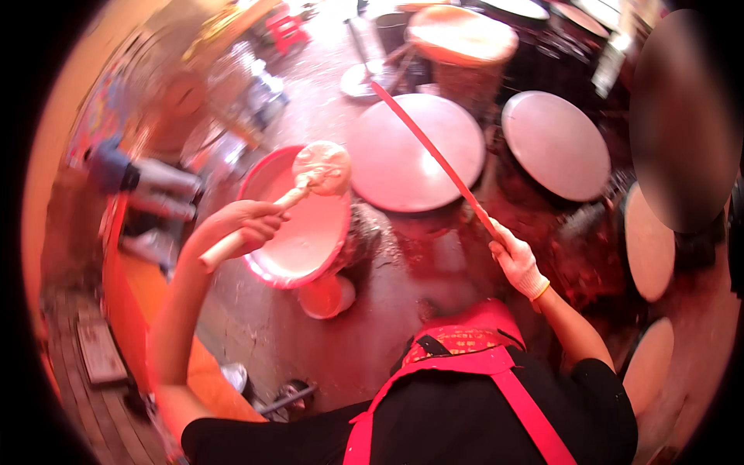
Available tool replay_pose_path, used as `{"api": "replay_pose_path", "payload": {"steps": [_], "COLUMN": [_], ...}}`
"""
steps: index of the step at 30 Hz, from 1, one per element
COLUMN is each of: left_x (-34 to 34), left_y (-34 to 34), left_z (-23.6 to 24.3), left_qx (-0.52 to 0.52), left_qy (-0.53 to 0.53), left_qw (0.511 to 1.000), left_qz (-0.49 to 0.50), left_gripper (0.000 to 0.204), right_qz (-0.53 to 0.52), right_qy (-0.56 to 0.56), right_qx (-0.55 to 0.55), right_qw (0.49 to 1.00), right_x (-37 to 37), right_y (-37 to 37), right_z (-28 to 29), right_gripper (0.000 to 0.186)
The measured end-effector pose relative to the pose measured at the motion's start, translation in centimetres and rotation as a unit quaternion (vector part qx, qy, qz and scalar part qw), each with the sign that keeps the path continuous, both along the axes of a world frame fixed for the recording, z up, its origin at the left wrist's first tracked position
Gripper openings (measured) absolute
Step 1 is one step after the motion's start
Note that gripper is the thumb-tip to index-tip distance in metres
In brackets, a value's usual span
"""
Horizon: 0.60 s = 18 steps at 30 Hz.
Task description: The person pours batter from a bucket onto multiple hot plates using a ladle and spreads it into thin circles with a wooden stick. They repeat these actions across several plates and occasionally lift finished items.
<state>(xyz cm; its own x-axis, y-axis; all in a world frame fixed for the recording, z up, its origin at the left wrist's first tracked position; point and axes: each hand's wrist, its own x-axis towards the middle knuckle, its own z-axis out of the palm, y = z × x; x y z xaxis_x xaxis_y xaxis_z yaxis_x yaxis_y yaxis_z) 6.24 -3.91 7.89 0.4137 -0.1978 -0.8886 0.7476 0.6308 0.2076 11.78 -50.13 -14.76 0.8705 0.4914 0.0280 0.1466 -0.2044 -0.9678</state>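
My bare left hand [248,225] is closed round the pale handle of a tool with a round, lumpy cream-coated head [322,164], held tilted over a pink-rimmed tub [279,248] of pale liquid. My right hand [508,256], in a pale glove, grips the lower end of a long red stick [422,136], which slants up and leftward across a large round pale disc [387,163]. A small pale pot [325,302] sits beneath the tub's near side.
More round pale-topped pieces [554,147] stand at the right and a taller orange-topped one [461,35] behind. An orange bench or board [186,349] runs along the left, with blurred clutter above it. A metal bar [287,399] lies low at the front left.
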Motion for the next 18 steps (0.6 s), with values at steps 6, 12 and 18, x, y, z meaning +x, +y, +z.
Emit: {"api": "replay_pose_path", "payload": {"steps": [6,12,18], "left_x": [14.9,25.4,31.3], "left_y": [-15.1,-35.0,-49.6], "left_z": [5.9,9.1,3.6], "left_qx": [0.238,0.527,0.682], "left_qy": [-0.149,-0.388,-0.433], "left_qw": [0.890,0.451,0.123], "left_qz": [-0.360,-0.607,-0.576], "left_gripper": [0.019,0.024,0.021], "right_qz": [-0.154,-0.127,-0.188], "right_qy": [0.171,-0.013,-0.145], "right_qx": [0.059,0.099,0.008], "right_qw": [0.971,0.987,0.971], "right_x": [0.2,7.4,15.4], "right_y": [-14.4,-23.5,-27.8], "right_z": [2.5,7.2,7.4], "right_gripper": [0.035,0.043,0.042]}}
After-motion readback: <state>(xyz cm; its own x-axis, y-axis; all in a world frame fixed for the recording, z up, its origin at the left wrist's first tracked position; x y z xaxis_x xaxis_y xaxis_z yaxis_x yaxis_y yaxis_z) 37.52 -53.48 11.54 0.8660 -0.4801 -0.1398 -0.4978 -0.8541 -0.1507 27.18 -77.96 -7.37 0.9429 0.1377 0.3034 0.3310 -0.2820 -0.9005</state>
